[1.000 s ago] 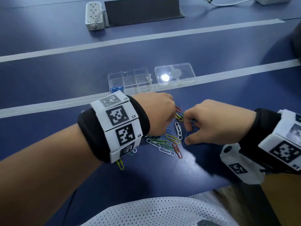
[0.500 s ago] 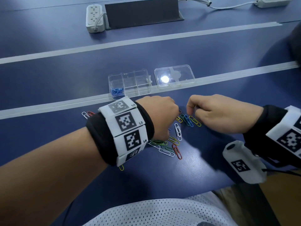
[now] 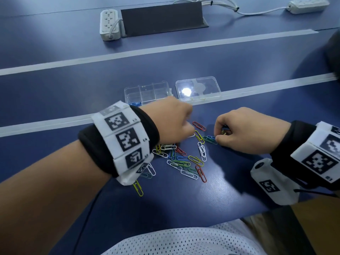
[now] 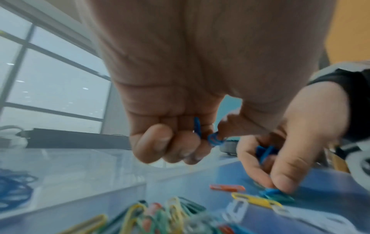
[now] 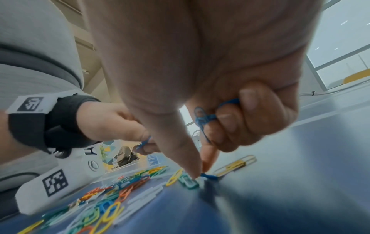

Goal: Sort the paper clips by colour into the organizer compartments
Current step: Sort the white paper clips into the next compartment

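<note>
Since 0.5 s ago: right hand (image 3: 246, 134) lowered onto table (image 3: 239, 57), pinching blue clip (image 5: 208, 176) beside pile (image 3: 184, 159), more blue clips curled inside. Left hand (image 3: 173, 120) clenched on blue clips (image 4: 214, 139). Organizer (image 3: 147, 91) behind.

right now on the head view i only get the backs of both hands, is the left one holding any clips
Observer: Yes. The left wrist view shows the left grip curled round blue clips.
Operator: and the right
Observer: The right wrist view shows the right grip with a blue bundle under its curled fingers.
Operator: what's it reaching for
Observer: Its thumb and forefinger tips meet on a loose blue clip beside a green clip.
</note>
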A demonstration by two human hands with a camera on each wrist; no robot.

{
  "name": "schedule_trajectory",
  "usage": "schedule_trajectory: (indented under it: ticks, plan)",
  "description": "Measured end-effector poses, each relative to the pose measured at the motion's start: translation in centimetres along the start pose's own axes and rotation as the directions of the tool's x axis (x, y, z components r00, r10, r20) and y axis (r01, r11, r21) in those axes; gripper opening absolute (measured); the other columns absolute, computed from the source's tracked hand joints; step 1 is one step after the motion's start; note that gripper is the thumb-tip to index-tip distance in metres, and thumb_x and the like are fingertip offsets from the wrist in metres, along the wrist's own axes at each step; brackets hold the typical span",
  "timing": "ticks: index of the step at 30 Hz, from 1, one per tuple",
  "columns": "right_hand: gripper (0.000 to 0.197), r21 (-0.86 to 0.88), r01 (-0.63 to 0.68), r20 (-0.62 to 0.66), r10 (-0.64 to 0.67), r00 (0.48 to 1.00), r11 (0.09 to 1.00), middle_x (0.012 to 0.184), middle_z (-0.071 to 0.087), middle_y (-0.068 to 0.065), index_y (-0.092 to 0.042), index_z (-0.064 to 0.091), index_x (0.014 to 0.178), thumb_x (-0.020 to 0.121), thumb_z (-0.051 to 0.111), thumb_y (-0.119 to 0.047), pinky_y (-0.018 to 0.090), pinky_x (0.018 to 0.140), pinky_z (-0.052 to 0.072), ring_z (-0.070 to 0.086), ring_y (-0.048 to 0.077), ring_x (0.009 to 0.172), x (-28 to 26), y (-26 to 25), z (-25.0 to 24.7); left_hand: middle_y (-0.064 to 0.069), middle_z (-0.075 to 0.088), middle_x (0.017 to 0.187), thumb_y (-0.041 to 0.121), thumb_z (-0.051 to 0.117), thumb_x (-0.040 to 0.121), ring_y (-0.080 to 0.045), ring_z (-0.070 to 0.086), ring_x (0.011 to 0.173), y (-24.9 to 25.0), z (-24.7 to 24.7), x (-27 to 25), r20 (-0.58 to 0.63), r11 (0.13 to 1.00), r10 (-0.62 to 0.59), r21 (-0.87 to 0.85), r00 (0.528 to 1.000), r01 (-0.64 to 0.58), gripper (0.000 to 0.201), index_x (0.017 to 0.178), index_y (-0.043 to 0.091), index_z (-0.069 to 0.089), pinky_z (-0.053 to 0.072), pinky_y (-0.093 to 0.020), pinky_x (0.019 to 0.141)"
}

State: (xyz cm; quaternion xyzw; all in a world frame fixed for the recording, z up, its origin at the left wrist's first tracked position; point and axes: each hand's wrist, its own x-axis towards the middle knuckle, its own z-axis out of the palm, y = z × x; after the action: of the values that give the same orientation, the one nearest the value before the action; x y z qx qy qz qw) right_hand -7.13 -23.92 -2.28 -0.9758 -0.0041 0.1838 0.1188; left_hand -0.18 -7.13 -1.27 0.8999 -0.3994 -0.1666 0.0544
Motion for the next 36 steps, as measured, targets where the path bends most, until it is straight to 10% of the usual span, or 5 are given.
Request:
schedule_trajectory:
  ticks: [10, 28, 36]
  plan:
    - [0.005, -0.053, 0.008, -0.013, -0.009, 1.000, 0.999, 0.061, 0.044, -0.015, -0.025, 0.061, 0.083, 0.081, 0.062, -0.030, 0.022, 0.064, 0.034, 0.039, -0.002, 0.059, 0.2, 0.1, -0.3, -0.019, 0.059, 0.100, 0.013, 0.039, 0.092, -0.037, 0.057, 0.094, -6.1, -2.2, 1.3, -0.081, 0.976, -0.205, 0.055, 0.975, 0.209, 0.022, 0.111, 0.010, 0.048, 0.045, -0.039, 0.080]
    - [0.015, -0.095, -0.053, 0.072, 0.060, 0.996, 0.994, 0.062, 0.055, -0.007, -0.023, 0.055, 0.064, 0.077, 0.060, -0.028, 0.025, 0.063, 0.040, 0.050, 0.016, 0.066, 1.5, -2.0, -1.7, -0.001, 0.069, 0.104, 0.014, 0.049, 0.087, -0.022, 0.053, 0.083, -6.7, -2.1, 0.5, -0.180, 0.991, -0.129, -0.002, 0.975, 0.130, 0.029, 0.112, 0.024, 0.058, 0.048, -0.036, 0.088]
    - [0.003, 0.032, 0.101, -0.050, -0.100, 0.994, 0.994, 0.062, 0.054, -0.010, -0.025, 0.067, 0.076, 0.074, 0.065, -0.025, 0.022, 0.068, 0.039, 0.052, 0.016, 0.067, 6.6, -8.1, -5.3, 0.001, 0.070, 0.095, 0.012, 0.054, 0.085, -0.017, 0.047, 0.073, -8.2, -2.7, -2.1, -0.245, 0.980, -0.194, -0.098, 0.950, 0.175, 0.026, 0.109, 0.021, 0.061, 0.046, -0.030, 0.083]
